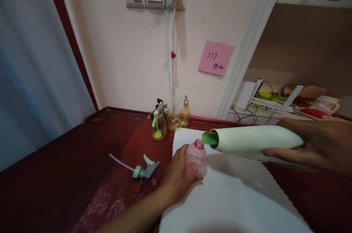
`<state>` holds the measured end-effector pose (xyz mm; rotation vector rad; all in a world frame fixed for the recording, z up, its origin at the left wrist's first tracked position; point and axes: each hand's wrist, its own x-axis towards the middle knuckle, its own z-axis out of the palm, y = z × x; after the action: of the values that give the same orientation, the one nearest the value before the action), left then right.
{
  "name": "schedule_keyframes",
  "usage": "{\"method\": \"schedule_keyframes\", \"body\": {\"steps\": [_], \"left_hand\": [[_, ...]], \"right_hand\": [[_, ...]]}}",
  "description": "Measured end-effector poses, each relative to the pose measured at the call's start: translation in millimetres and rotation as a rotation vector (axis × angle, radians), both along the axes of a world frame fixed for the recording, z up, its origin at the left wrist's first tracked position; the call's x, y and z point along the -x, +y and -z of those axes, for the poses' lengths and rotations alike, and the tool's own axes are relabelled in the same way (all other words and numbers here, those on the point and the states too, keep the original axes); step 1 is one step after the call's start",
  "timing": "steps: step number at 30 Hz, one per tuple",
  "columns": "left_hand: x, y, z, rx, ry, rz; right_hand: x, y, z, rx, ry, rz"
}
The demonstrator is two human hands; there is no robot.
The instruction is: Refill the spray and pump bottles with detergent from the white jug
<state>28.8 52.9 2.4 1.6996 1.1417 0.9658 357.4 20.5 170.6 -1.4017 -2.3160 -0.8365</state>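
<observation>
My left hand (pixel 181 174) is wrapped round a clear pink spray bottle (pixel 198 161) without its top, which stands on a white sheet (pixel 233 196). In my right hand (pixel 310 148) is a pale green jug (pixel 253 139), tipped on its side. Its green spout (pixel 210 138) points left, just beside and slightly above the bottle's open red-pink neck. I cannot make out any liquid between the two. A grey and mint trigger spray head (pixel 147 170) with a thin dip tube lies to the left of my left hand.
Several spray bottles, including a yellowish one (pixel 158 126), stand by the wall at the back. A white cord (pixel 173 79) runs down from the wall socket. To the right, a shelf holds a white router (pixel 268 104) with cables. Clear plastic film (pixel 110 196) covers part of the dark red surface.
</observation>
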Motion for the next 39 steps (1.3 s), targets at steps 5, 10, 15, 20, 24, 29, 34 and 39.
{"method": "schedule_keyframes", "body": {"steps": [5, 10, 15, 20, 24, 29, 34, 39], "left_hand": [[-0.1, -0.8, -1.7, 0.02, 0.025, -0.007], [-0.3, -0.2, -0.6, 0.024, 0.029, -0.003], [-0.5, 1.3, 1.9, 0.001, 0.034, -0.004], [-0.9, 0.3, -0.5, 0.023, 0.028, -0.009], [-1.0, -0.1, 0.5, 0.018, 0.027, -0.012], [-1.1, 0.5, 2.1, 0.009, 0.028, -0.015], [-1.3, 0.8, -1.6, 0.013, 0.042, -0.01], [-0.4, 0.4, 0.1, -0.009, 0.036, -0.002]], "right_hand": [[1.5, 1.3, -1.4, -0.019, -0.029, -0.013], [2.7, 1.2, -4.5, -0.045, -0.063, -0.046], [4.6, 1.0, -8.2, -0.086, -0.102, -0.063], [1.5, 0.9, -7.8, -0.098, -0.121, -0.047], [-0.3, 1.0, -6.5, -0.092, -0.127, -0.044], [0.4, 0.4, -6.8, -0.078, -0.126, -0.035], [0.8, -0.1, -8.0, -0.097, -0.143, -0.037], [0.0, 0.1, -8.2, -0.128, -0.165, -0.033]]}}
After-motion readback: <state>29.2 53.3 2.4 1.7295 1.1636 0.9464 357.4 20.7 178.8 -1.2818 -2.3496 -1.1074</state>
